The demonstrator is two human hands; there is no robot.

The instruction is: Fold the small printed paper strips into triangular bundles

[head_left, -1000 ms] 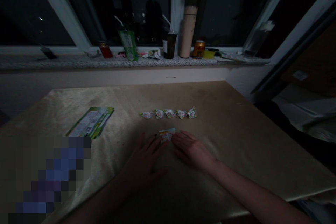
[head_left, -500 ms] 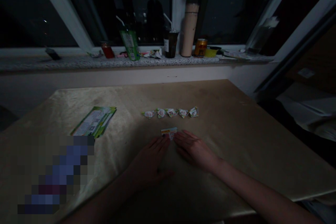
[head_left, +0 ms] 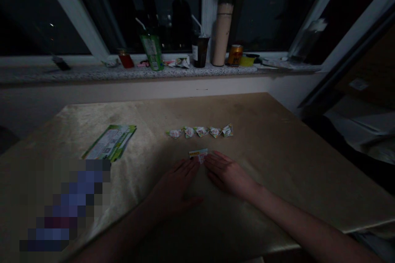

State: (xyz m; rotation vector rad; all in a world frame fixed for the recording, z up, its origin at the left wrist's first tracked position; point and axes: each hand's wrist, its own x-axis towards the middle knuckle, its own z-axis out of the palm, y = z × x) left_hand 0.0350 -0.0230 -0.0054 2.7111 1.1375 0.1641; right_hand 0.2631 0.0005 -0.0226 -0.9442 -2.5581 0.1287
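Observation:
A small printed paper piece (head_left: 199,154) with a yellow strip lies flat on the tan table cover (head_left: 277,139). My left hand (head_left: 177,183) rests palm down, its fingertips on the paper's lower left part and the thumb stretched out to the right. From the other side my right hand (head_left: 226,170) lies with extended fingers touching the paper's right edge. Both hands are open and grip nothing. Beyond them, several small wrapped candies (head_left: 201,132) form a row from left to right. The paper's lower part is hidden under the fingers.
A green printed packet (head_left: 112,141) lies on the left, beside a pixelated bluish area. Along the granite sill (head_left: 179,73) stand a green can (head_left: 152,52) with a straw, a dark cup (head_left: 200,51), a pink flask (head_left: 222,35), an orange can (head_left: 235,55) and a red jar (head_left: 126,59).
Both hands stay almost in place on the paper. The whole view has shifted very slightly; the candies and packet lie as before.

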